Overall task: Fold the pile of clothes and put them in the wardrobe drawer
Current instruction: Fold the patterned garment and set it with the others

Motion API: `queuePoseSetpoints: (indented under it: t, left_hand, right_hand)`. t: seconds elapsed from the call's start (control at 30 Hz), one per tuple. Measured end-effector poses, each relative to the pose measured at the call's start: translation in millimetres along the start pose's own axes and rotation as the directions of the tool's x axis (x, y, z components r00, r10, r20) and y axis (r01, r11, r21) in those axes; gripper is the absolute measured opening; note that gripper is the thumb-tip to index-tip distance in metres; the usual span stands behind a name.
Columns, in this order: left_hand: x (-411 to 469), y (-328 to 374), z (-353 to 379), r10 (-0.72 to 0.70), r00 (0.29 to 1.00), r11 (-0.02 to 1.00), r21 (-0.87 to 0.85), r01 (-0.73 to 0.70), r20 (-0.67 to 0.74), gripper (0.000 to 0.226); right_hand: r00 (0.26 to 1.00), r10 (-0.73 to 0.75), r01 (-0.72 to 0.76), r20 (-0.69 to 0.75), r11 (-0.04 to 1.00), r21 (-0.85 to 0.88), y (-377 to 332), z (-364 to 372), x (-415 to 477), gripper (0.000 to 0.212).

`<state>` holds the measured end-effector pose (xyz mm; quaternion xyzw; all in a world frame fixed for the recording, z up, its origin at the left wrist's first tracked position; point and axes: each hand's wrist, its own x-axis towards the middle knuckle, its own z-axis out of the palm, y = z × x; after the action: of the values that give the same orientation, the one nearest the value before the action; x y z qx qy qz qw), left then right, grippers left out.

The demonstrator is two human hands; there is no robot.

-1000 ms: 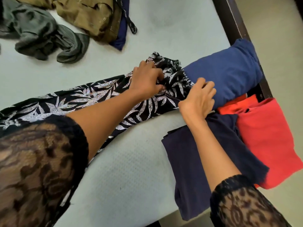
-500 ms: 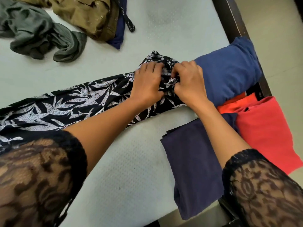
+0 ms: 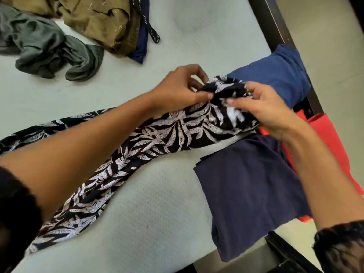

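A long black garment with a white leaf print (image 3: pixel 157 142) lies stretched across the pale mattress (image 3: pixel 149 223), from the lower left to the right. Its right end is rolled into a small bundle, lifted a little off the bed. My left hand (image 3: pixel 181 89) pinches the left side of that bundle. My right hand (image 3: pixel 264 109) grips its right side with curled fingers. Right behind the bundle sits a rolled blue garment (image 3: pixel 275 71).
A folded dark navy garment (image 3: pixel 252 194) lies at the mattress's right edge, with red folded clothes (image 3: pixel 332 140) beside it. Unfolded grey (image 3: pixel 45 48) and olive (image 3: pixel 98 18) clothes lie at the far left. A dark bed frame (image 3: pixel 275 26) runs along the right.
Both hands have closed on the printed garment's right end, rolled it tighter and raised it off the mattress. The camera has moved closer.
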<state>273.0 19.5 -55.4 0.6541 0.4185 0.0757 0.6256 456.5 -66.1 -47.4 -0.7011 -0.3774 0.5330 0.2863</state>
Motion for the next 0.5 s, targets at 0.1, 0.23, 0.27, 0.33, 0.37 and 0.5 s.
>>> queuePoseSetpoints:
  t: [0.1, 0.23, 0.27, 0.33, 0.37, 0.5]
  left_hand:
    - [21.0, -4.1, -0.4, 0.129, 0.97, 0.903, 0.43, -0.028, -0.207, 0.037]
    - [5.5, -31.2, 26.9, 0.277, 0.887, 0.767, 0.641, 0.027, -0.37, 0.045]
    - [-5.8, -44.1, 37.2, 0.306, 0.88, 0.742, 0.67, 0.018, -0.363, 0.048]
    - [-33.2, -76.2, 58.1, 0.33, 0.887, 0.658, 0.752, 0.028, -0.322, 0.057]
    - [-47.3, -93.3, 68.2, 0.309, 0.894, 0.622, 0.78, 0.069, -0.325, 0.061]
    - [-80.7, -140.1, 94.3, 0.01, 0.888, 0.654, 0.675, 0.341, -0.46, 0.07]
  right_hand:
    - [0.977, 0.093, -0.1, -0.191, 0.995, -0.028, 12.4, -13.2, 15.6, 0.021]
    - [0.909, 0.041, -0.202, -0.414, 0.913, -0.353, 36.2, 1.6, 34.3, 0.034]
    - [0.9, 0.012, -0.207, -0.436, 0.892, -0.402, 38.6, 8.1, 34.5, 0.039]
    - [0.877, -0.033, -0.193, -0.48, 0.89, -0.413, 41.4, 16.6, 32.1, 0.041]
    - [0.86, -0.034, -0.197, -0.51, 0.899, -0.392, 43.5, 17.8, 31.7, 0.042]
    - [0.813, -0.005, -0.217, -0.583, 0.925, -0.311, 40.3, 21.3, 28.8, 0.037]
